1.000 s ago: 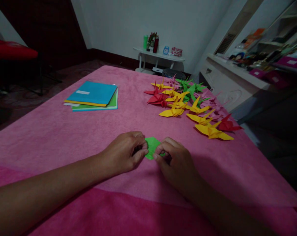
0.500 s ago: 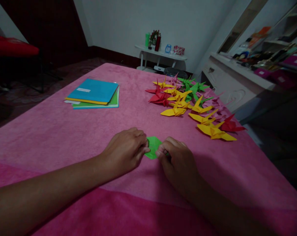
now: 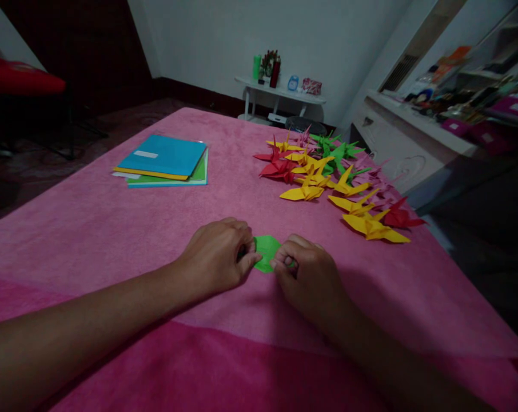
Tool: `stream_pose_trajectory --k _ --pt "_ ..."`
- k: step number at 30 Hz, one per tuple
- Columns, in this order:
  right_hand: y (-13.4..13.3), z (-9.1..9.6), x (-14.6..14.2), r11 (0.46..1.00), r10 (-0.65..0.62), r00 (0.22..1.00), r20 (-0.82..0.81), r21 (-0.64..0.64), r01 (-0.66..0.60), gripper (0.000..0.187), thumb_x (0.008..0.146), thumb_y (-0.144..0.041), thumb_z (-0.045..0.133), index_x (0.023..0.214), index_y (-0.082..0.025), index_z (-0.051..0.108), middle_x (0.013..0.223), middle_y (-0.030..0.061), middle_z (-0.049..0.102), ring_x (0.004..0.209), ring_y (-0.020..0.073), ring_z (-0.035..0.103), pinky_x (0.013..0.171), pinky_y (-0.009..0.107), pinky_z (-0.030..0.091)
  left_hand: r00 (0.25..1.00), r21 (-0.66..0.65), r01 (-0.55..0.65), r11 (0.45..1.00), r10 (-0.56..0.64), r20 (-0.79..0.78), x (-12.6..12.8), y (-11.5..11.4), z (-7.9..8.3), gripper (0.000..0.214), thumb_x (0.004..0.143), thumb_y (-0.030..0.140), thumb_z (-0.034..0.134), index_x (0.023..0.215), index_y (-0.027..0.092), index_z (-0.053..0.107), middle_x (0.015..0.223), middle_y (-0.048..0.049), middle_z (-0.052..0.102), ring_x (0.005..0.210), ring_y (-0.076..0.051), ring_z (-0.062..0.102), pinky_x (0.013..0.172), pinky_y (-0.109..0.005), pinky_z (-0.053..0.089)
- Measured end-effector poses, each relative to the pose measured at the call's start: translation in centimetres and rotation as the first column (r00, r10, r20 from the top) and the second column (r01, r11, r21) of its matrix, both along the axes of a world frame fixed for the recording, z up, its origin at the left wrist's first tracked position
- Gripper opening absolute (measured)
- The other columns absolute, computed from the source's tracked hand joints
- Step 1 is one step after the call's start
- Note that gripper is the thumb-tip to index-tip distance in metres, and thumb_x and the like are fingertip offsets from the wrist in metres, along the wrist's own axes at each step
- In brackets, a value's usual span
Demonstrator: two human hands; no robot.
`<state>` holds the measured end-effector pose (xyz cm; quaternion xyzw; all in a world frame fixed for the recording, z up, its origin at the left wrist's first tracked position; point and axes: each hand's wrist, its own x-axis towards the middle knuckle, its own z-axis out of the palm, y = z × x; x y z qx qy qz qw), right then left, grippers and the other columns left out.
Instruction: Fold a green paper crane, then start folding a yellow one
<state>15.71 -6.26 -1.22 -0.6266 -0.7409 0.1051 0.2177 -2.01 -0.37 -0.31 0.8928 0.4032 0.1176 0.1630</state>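
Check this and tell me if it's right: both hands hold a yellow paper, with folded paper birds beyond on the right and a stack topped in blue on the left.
Not yellow: the head view shows the left hand and right hand holding green paper. The folded paper birds and stack are as you say.

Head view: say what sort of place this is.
Most likely a room in a home: a plush-looking pink cover, a small white side table beyond it, and a cluttered, dresser-like cabinet at right.
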Motion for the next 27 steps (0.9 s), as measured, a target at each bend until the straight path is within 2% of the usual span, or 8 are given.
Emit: stream_pose_trajectory --k 9,16,19,22,25,27 --pt "0.0 0.4 0.8 0.996 -0.055 0.998 -0.04 -0.066 0.052 0.011 0.07 -0.011 0.054 0.062 -0.018 0.057 0.068 -0.0006 0.056 0.06 0.0118 0.045 0.058 0.025 0.029 1.0 0.022 -0.002 1.0 0.002 -0.03 -0.4 0.3 0.0 0.019 0.081 0.035 0.055 0.073 0.019 0.061 0.078 -0.0051 0.064 0.077 -0.02 0.056 0.065 -0.031 0.038" --pt "0.2 0.7 1.4 0.979 -0.103 0.994 -0.046 -0.181 0.093 0.01 0.069 -0.015 0.058 0.06 -0.019 0.056 0.064 -0.0026 0.053 0.058 0.0112 0.044 0.055 0.025 0.027 0.999 0.05 0.035 0.998 -0.035 -0.016 -1.1 0.6 -0.1 0.017 0.08 0.032 0.055 0.069 0.019 0.058 0.073 -0.0037 0.061 0.072 -0.019 0.054 0.062 -0.03 0.035" --pt "0.3 0.8 1.5 0.974 -0.148 0.988 -0.037 -0.18 0.139 0.006 0.068 -0.02 0.063 0.068 -0.02 0.057 0.071 -0.0031 0.054 0.06 0.0108 0.045 0.055 0.025 0.027 0.998 0.079 0.055 0.995 -0.056 0.002 -1.3 0.5 -0.3 0.016 0.08 0.03 0.055 0.069 0.019 0.057 0.072 -0.0031 0.06 0.071 -0.018 0.053 0.063 -0.03 0.035" --pt "0.8 0.8 1.9 0.971 -0.177 0.982 -0.062 -0.176 0.164 0.023 0.063 -0.022 0.069 0.083 -0.021 0.058 0.082 -0.002 0.058 0.065 0.0117 0.048 0.057 0.024 0.031 0.998 0.099 0.051 0.994 -0.055 0.036 -1.5 0.4 -0.6 0.015 0.08 0.03 0.055 0.07 0.019 0.056 0.072 -0.0027 0.059 0.07 -0.018 0.051 0.063 -0.03 0.034" --pt "2.0 1.0 2.7 0.964 -0.127 0.978 -0.163 -0.253 0.082 0.037 0.059 -0.021 0.073 0.094 -0.02 0.059 0.084 0.0 0.061 0.069 0.0129 0.052 0.057 0.023 0.032 0.996 0.097 0.042 0.994 -0.05 0.08 -1.6 0.4 -0.8 0.015 0.08 0.03 0.057 0.071 0.019 0.056 0.072 -0.0021 0.059 0.07 -0.017 0.051 0.063 -0.03 0.034" --pt "3.0 1.4 3.1 0.93 -0.07 0.974 -0.214 -0.366 -0.014 0.028 0.061 -0.026 0.074 0.085 -0.018 0.062 0.073 -0.0007 0.059 0.062 0.0115 0.049 0.053 0.023 0.03 0.992 0.083 0.046 0.995 -0.056 0.115 -1.6 0.4 -0.8 0.014 0.08 0.03 0.058 0.071 0.019 0.057 0.072 -0.0015 0.058 0.07 -0.016 0.05 0.063 -0.029 0.034"
